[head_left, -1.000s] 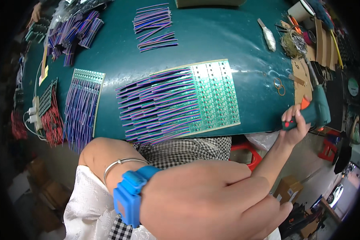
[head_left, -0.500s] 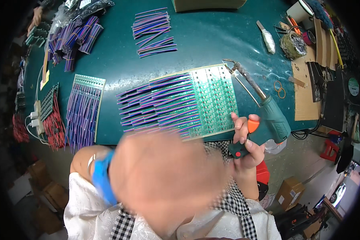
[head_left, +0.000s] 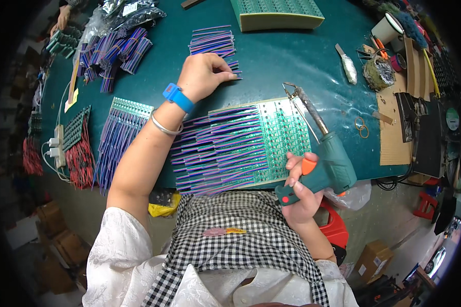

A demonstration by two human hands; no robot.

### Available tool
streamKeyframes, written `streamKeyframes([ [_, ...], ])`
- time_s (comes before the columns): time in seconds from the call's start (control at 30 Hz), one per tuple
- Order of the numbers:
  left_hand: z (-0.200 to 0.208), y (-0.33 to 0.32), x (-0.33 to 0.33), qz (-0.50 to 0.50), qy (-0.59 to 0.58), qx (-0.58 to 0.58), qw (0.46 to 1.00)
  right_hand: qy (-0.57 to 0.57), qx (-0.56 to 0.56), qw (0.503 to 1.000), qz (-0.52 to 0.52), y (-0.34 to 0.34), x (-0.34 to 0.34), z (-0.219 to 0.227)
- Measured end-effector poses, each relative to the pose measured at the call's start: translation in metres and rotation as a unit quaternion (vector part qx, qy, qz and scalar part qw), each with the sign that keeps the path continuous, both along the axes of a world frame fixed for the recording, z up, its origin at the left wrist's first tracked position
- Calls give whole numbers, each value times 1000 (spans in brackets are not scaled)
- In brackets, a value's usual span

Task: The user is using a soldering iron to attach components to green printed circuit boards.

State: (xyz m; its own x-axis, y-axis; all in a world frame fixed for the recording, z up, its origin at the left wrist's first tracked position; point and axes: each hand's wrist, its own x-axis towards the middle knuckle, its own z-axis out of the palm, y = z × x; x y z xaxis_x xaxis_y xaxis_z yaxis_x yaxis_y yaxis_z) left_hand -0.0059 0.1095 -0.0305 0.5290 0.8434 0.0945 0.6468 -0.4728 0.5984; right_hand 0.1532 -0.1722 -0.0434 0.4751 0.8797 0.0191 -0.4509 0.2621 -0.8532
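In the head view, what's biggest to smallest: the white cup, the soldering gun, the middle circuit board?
Largest to smallest, as they look:
- middle circuit board
- soldering gun
- white cup, though it sits farther away

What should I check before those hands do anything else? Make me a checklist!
1. Right hand holds the soldering gun by its handle: ok.
2. Left hand is at the loose wires: ok, its fingertips are at the lower ones.
3. Left hand is apart from the metal tip: ok, there's a gap between them.
4. The tip is cool: cannot tell, heat doesn't show.
5. Wires lie over the whole green board: not ok, its right part has none.
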Motion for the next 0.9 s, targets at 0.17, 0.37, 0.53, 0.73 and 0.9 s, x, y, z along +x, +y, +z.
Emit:
streamKeyframes([
  [0.17, 32, -22, -7, -6, -125, -95, 988, 12, 13, 1000, 7, 9, -13, 0],
  [0.37, 71, -120, 5, -118, -120, 1, 986, 69, 39, 996, 33, 7, -2, 1],
  [0.53, 46, -183, -4, -209, -107, 16, 972, 45, -69, 994, 68, -47, 42, 21],
  [0.73, 9, -199, -3, -192, -74, 41, 978, 3, -177, 980, 88, -115, 72, 23],
  [0.9, 1, -197, -2, -191, -100, 51, 975, 23, -190, 975, 114, -146, 73, 19],
])
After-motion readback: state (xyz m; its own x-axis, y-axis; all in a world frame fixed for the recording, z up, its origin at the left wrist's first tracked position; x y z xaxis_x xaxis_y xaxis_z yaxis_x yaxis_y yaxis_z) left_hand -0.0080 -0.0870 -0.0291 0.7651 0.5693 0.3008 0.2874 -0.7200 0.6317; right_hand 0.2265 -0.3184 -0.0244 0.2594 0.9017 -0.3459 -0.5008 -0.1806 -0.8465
